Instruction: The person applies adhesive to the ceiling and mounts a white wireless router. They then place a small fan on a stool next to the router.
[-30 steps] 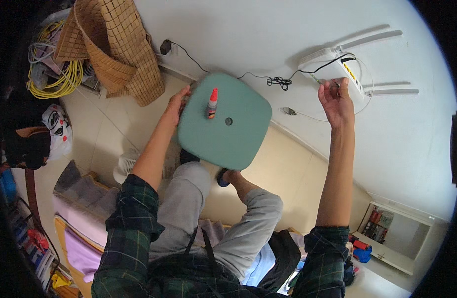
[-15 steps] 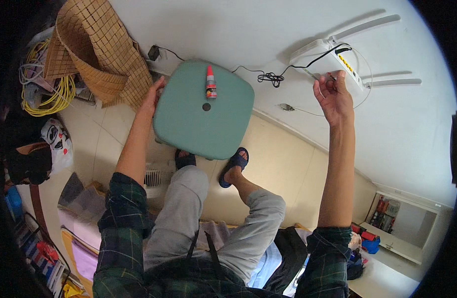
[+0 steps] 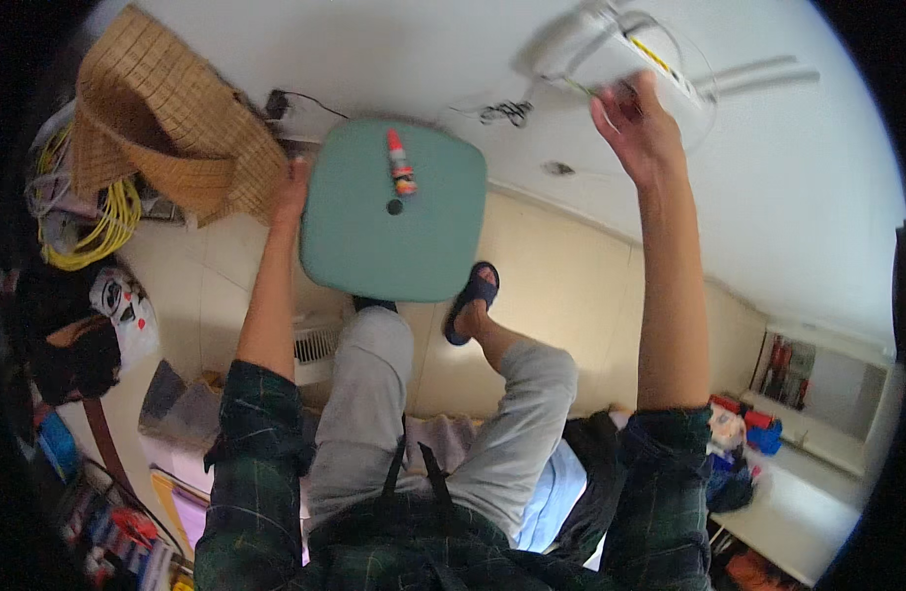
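A green stool top (image 3: 364, 246) with a small dark hole lies in front of me. On it is a small bottle (image 3: 401, 167) with a red pointed cap, like a glue bottle. My left hand (image 3: 291, 192) is at the stool's left edge, thumb showing; its other fingers are hidden. Up at the white wall, my right hand (image 3: 638, 138) is raised in front of a white router (image 3: 611, 59) with yellow ports and antennas. Its fingers are curled in and blurred, with a dark patch among them that I cannot make out. A tangled black cable (image 3: 507, 113) hangs left of the router.
A rolled woven mat (image 3: 162, 128) and yellow cables (image 3: 118, 222) sit at the far left. A black plug adapter (image 3: 278, 103) is at the wall. Near my slippered feet (image 3: 473, 300) stands a white fan-like grille (image 3: 317, 343). A white cabinet (image 3: 817, 384) is at the right.
The whole view has shifted, with the router and my right hand now higher in the picture and the stool slightly left. My right hand stays at the router, and my left hand stays beside the stool.
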Action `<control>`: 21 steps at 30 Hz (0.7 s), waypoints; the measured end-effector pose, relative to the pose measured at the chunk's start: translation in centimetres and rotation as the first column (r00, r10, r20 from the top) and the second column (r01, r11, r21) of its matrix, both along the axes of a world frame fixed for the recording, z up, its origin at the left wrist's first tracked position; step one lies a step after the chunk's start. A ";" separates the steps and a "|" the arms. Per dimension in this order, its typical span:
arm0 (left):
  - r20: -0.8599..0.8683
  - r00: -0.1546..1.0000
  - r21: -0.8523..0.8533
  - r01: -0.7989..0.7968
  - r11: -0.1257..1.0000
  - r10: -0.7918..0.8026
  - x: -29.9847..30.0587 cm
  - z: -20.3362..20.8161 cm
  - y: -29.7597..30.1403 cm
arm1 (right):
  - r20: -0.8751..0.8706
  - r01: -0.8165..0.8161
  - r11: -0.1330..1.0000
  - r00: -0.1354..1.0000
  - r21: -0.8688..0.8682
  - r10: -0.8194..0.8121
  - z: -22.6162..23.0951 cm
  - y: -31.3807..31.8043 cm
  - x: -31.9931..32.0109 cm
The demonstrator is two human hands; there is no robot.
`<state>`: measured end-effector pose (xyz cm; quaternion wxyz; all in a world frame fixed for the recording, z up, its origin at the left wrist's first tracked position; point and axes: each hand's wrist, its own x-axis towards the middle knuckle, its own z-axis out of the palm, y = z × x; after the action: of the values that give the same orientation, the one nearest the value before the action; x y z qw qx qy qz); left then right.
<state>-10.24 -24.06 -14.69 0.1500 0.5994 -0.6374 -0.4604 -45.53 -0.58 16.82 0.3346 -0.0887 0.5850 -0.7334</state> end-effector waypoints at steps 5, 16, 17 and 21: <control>0.123 0.973 -0.489 0.230 0.842 -0.194 -5.7 13.3 7.9 | -0.010 -0.016 1.000 1.000 0.019 0.016 -1.7 -0.4 -0.5; 0.199 0.920 -0.494 0.392 0.776 -0.338 -10.7 8.7 8.9 | 0.002 -0.066 0.997 0.998 -0.031 0.066 -3.5 -2.8 -1.9; 0.059 0.948 -0.371 0.313 0.874 -0.314 -10.5 9.5 8.9 | -0.006 -0.032 0.999 0.999 0.029 0.032 -3.7 -3.3 -1.8; -0.566 0.822 0.232 0.092 0.968 0.057 -3.4 16.1 7.8 | -0.055 -0.119 0.991 0.991 0.057 0.123 -5.3 -2.0 -4.6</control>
<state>-13.64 -16.29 1.45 0.2523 0.4430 -0.5062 -0.6956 -50.10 -2.58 11.51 0.3634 -0.1366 0.6076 -0.6929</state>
